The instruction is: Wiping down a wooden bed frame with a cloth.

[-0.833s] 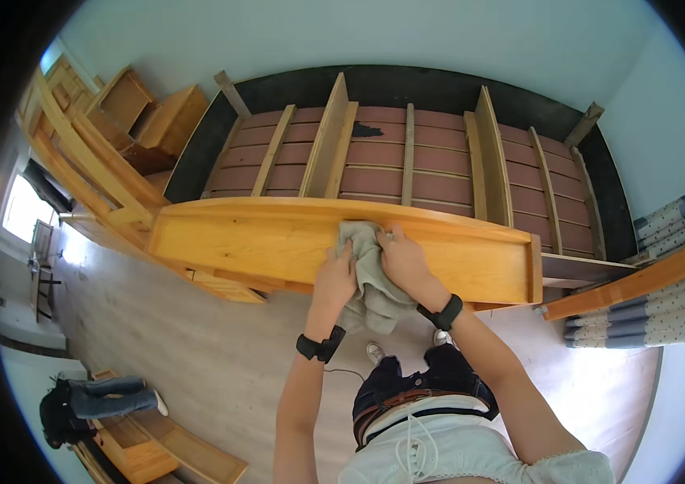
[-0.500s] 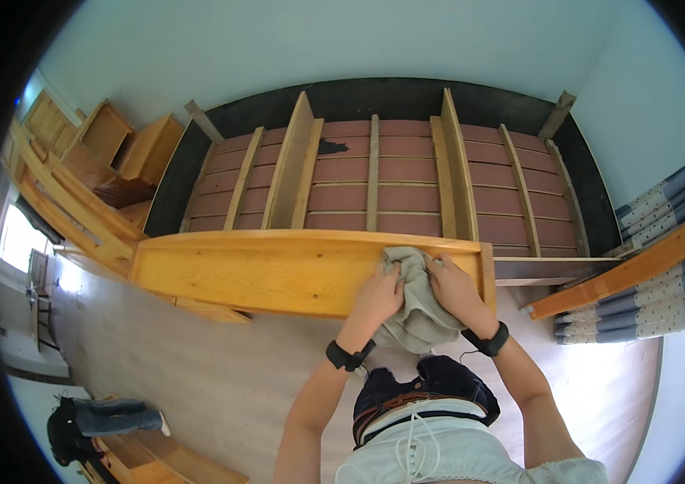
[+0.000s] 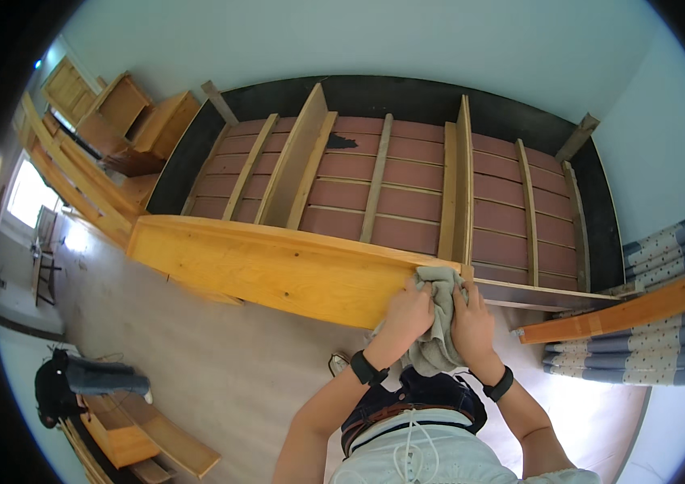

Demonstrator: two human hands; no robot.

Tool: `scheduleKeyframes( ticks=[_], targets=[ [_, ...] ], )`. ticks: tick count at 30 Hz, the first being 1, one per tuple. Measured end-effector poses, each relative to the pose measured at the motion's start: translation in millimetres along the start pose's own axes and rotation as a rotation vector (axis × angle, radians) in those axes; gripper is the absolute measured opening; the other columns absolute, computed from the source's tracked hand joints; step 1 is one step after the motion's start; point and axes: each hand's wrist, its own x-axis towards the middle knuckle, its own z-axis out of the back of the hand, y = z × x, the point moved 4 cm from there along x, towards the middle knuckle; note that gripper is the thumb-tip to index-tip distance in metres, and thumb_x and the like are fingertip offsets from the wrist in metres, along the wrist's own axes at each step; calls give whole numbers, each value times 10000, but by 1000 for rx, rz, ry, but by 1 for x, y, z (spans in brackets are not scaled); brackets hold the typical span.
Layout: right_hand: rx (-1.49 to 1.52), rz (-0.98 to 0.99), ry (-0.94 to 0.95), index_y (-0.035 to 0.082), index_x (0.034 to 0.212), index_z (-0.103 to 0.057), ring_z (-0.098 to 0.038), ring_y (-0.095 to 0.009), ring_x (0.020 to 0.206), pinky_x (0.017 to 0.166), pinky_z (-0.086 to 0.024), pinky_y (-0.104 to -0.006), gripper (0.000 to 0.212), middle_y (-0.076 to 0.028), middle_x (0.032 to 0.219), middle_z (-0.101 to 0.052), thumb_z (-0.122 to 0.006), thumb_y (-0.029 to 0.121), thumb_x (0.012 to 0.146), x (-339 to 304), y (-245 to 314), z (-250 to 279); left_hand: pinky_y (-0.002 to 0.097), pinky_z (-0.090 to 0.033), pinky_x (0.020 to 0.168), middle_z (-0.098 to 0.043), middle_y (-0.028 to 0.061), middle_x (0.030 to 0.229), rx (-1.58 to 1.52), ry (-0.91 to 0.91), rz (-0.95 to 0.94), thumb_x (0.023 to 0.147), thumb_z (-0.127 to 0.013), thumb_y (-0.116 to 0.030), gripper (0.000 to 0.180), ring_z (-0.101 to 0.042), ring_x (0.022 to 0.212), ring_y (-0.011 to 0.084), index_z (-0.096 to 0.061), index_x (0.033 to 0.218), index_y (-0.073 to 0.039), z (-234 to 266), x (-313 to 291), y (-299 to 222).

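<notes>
A grey-green cloth (image 3: 437, 335) hangs bunched over the right end of a long, varnished wooden panel (image 3: 278, 266). My left hand (image 3: 409, 313) grips the left part of the cloth with bent fingers, against the panel's face. On the other side of the cloth, my right hand (image 3: 472, 325) pinches its edge near the panel's right corner. Both wrists wear dark bands. Behind the panel lies a large wooden frame (image 3: 395, 87) with dark inner walls, crosswise boards and a reddish slatted base.
To the right, an orange-brown plank (image 3: 625, 304) leans by a blue-and-white curtain (image 3: 673, 258). Wooden cabinets (image 3: 157, 125) and rails stand at the far left. At the lower left, another person (image 3: 84, 379) bends over wooden furniture (image 3: 129, 431). Pale floor (image 3: 221, 355) lies between.
Both hands and the cloth have shifted right to the panel's end corner. The view has turned, and the panel now slopes down to the right. One shoe now shows below the panel.
</notes>
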Motion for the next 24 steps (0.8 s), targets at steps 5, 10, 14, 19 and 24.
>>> scheduleKeyframes(
  ticks=[5,10,14,19,24],
  targets=[
    [-171,151,17,-33,987,-550,-531,-258,918,678,-453,-325,324,-139,1064,-497,-538,65,678,-1,17,-11,446,-467,681,-523,207,903,-112,102,71,794,-502,-237,312,-573,760,370,-572,1073,-116,7,-5,10],
    [-302,215,62,-22,981,-542,-512,-232,905,699,-423,-316,291,-135,1034,-488,-508,85,712,6,41,-22,444,-466,683,-520,200,897,-149,33,146,797,-503,-259,343,-565,770,379,-548,1116,-143,8,-13,33],
    [-305,260,92,-32,994,-535,-509,-239,916,713,-419,-311,310,-137,1028,-487,-517,90,709,13,60,-29,446,-465,687,-516,201,891,-160,21,183,806,-495,-256,360,-562,765,383,-526,1146,-145,18,-21,51],
    [-316,268,99,-36,1012,-532,-505,-241,932,734,-418,-303,330,-143,1055,-483,-521,104,714,23,90,-42,443,-466,688,-520,206,888,-191,33,207,812,-487,-257,356,-563,766,382,-535,1149,-150,39,-22,79],
    [-304,208,113,-47,1010,-527,-502,-265,948,744,-419,-325,330,-161,1074,-476,-522,90,710,34,123,-64,438,-466,698,-527,210,893,-205,29,181,817,-482,-276,363,-564,779,381,-540,1151,-149,57,-21,118]
  ],
)
